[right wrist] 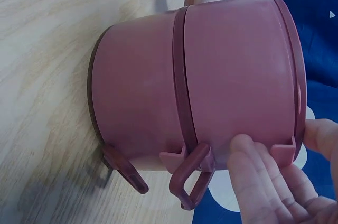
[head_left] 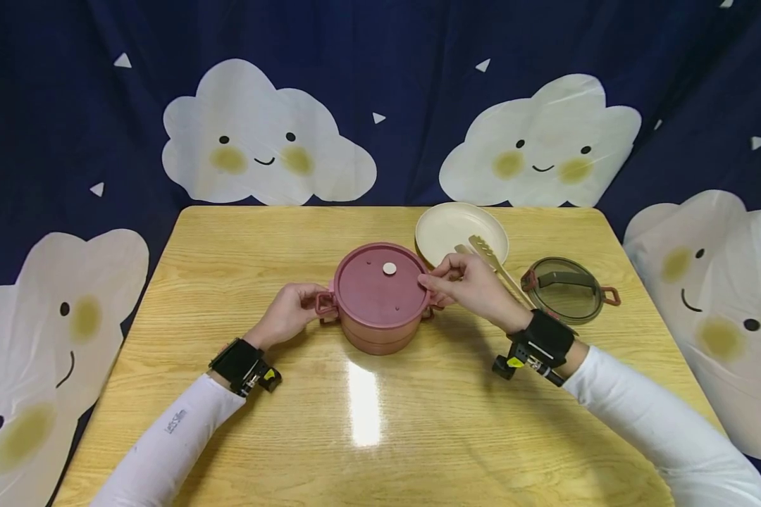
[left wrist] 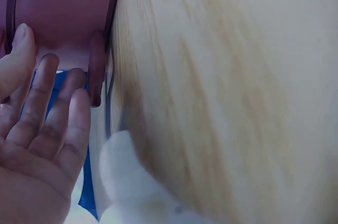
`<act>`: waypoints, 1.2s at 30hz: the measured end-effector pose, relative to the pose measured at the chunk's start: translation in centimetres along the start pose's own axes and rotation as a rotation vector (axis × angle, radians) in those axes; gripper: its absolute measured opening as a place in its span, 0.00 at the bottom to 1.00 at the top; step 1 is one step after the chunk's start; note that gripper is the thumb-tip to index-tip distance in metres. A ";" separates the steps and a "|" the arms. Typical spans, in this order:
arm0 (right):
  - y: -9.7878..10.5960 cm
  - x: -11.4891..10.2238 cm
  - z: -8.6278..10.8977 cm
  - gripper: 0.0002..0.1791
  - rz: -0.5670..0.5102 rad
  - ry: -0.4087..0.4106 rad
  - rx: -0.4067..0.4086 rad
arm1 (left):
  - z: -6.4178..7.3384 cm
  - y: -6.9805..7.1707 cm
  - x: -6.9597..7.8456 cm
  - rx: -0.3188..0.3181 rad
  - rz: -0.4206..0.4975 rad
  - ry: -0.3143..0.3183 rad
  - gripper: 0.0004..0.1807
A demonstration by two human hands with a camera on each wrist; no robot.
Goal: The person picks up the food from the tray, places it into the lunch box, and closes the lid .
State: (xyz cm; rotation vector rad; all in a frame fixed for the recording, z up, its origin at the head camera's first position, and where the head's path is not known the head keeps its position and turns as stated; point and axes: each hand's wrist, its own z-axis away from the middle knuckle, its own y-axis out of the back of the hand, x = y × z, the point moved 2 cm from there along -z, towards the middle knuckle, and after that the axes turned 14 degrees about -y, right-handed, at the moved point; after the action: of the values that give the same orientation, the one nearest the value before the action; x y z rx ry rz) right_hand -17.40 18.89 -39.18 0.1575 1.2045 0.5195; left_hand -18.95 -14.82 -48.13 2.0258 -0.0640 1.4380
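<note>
A mauve two-tier pot (head_left: 380,340) stands mid-table, its two bodies stacked with a dark band between them. On top sits a flat mauve lid (head_left: 380,299) with a small white knob (head_left: 390,268). My left hand (head_left: 288,310) is at the pot's left side handle (head_left: 325,304); in the left wrist view its fingers (left wrist: 39,92) are mostly straight, close to the pot wall. With my right hand (head_left: 472,285) I hold the upper pot's right side, thumb at the lid's edge. In the right wrist view the fingers (right wrist: 253,171) lie against the wall beside a small tab (right wrist: 284,152).
Behind my right hand lies a cream plate (head_left: 450,222) with wooden-coloured utensils (head_left: 485,248) leaning across its rim. A glass lid (head_left: 564,299) with red-brown side grips rests at the right. A dark blue cloud-patterned curtain (head_left: 412,63) hangs behind the table (head_left: 279,232).
</note>
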 end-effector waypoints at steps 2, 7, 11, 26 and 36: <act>-0.1 0.1 0.1 0.13 -0.011 -0.005 -0.006 | 0.1 0.0 0.0 -0.006 0.019 0.019 0.17; -0.2 0.2 0.3 0.13 -0.036 -0.012 -0.013 | 0.2 -0.1 -0.1 -0.012 0.068 0.031 0.17; -0.3 0.3 0.4 0.13 -0.041 -0.006 -0.017 | 0.2 -0.2 0.0 -0.011 0.098 0.037 0.17; 2.8 2.5 0.1 0.16 0.230 0.133 0.071 | 1.0 2.1 1.8 -0.091 0.107 0.071 0.32; 0.9 4.0 -0.3 0.23 0.537 0.376 0.055 | 0.3 2.0 3.0 -0.063 -0.046 -0.059 0.29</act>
State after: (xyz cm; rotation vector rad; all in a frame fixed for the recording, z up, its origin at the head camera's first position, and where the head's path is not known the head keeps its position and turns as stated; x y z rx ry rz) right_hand -16.94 21.44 -42.31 0.4527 1.5500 1.0170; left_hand -18.28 -15.66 -44.69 2.0054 -0.0856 1.3318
